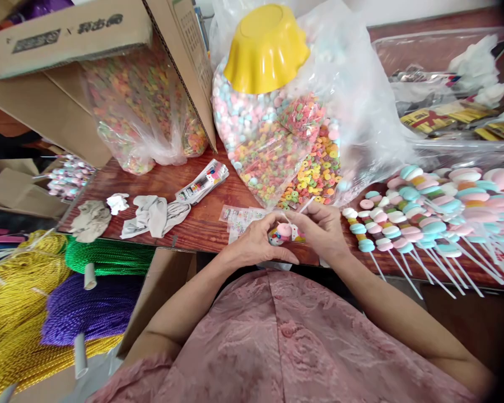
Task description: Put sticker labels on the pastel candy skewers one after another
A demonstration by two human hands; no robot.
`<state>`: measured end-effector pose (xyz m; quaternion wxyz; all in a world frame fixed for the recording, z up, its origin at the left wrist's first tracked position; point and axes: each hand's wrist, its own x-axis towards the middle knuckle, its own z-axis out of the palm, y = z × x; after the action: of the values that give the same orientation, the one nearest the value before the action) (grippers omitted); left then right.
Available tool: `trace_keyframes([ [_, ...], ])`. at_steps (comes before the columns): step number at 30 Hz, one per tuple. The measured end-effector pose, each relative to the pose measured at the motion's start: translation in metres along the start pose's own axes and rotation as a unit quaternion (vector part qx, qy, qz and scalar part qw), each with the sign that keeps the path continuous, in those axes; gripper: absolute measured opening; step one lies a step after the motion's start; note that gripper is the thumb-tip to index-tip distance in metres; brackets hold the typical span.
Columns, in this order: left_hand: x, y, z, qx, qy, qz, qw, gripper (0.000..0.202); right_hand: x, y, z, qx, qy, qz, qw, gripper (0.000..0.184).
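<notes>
My left hand [256, 243] and my right hand [324, 228] meet at the near edge of the wooden table [193, 221]. Both are closed round a small stack of pastel candy pieces [283, 232], pink on top. A thin white stick [306, 205] pokes up from my right hand's fingers. Right behind my hands lies a clear bag of coloured candy rings and pastel discs [285, 157] with a yellow bowl [266, 47] upside down on it. Small sticker sheets [241, 217] lie under my left hand.
Several finished candy skewers [428, 218] fan out on the right, sticks over the table edge. A cardboard box holding another candy bag [138, 112] stands at back left. Cloth gloves [155, 215] and a packet [202, 180] lie on the table. Spools of yellow, green and purple cord [59, 302] lie below left.
</notes>
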<state>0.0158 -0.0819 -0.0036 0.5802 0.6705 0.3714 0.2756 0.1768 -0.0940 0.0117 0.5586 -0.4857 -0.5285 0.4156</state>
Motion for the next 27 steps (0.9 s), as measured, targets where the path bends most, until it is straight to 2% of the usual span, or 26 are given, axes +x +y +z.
trace_keyframes([
  [3,-0.005,-0.007,-0.004,0.012,-0.049,-0.029,0.998,0.036,0.002,-0.006,-0.006,0.024,0.02,-0.002,0.999,0.033],
  [5,-0.008,-0.012,-0.002,0.009,-0.05,-0.041,0.998,0.028,0.002,-0.009,-0.009,0.036,0.039,-0.014,0.999,0.031],
  [10,-0.012,-0.012,0.003,0.104,0.062,-0.015,0.993,0.028,-0.001,-0.017,-0.009,-0.004,0.077,-0.064,0.995,0.032],
  [13,-0.011,-0.008,0.006,0.112,0.09,0.015,0.99,0.029,-0.008,-0.015,0.0,-0.078,0.054,-0.105,0.99,0.032],
  [16,-0.007,-0.008,0.011,0.057,0.088,0.028,0.994,0.031,-0.013,-0.004,0.01,-0.122,0.037,-0.129,0.984,0.031],
  [19,-0.004,-0.011,0.014,-0.006,0.089,0.006,0.996,0.032,-0.008,0.006,0.012,-0.076,-0.002,-0.059,0.995,0.032],
  [22,-0.004,-0.012,0.012,-0.054,0.07,-0.022,0.996,0.033,0.005,0.005,0.004,0.022,-0.058,0.011,0.998,0.017],
  [25,-0.006,-0.01,0.009,-0.071,0.013,-0.062,0.995,0.034,0.018,-0.007,-0.004,0.051,-0.105,-0.005,0.993,0.011],
  [27,-0.007,-0.009,0.01,-0.074,0.003,-0.083,0.994,0.032,0.024,-0.015,-0.005,0.04,-0.108,-0.029,0.993,0.009],
])
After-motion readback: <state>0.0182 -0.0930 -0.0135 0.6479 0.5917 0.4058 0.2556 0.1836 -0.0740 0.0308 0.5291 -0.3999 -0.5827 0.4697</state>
